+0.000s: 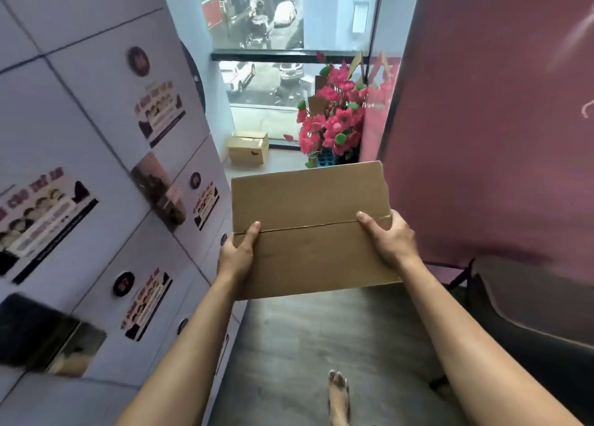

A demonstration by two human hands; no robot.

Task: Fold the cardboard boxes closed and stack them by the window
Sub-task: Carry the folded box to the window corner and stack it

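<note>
While your left hand [236, 253] and right hand [387, 234] grip the closed box [308, 213], the stacked box [248, 146] lies ahead-left by the window [257, 14]

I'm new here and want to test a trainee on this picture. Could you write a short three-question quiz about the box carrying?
1. True or false: the carried box has its top flaps folded shut.
2. Which hands grip it? A) left hand only B) right hand only C) both
3. Fill in: another box sits on the floor by the ____, left of the pink flowers.

Key: 1 true; 2 C, one hand at each side with thumbs on top; 3 window.
</note>
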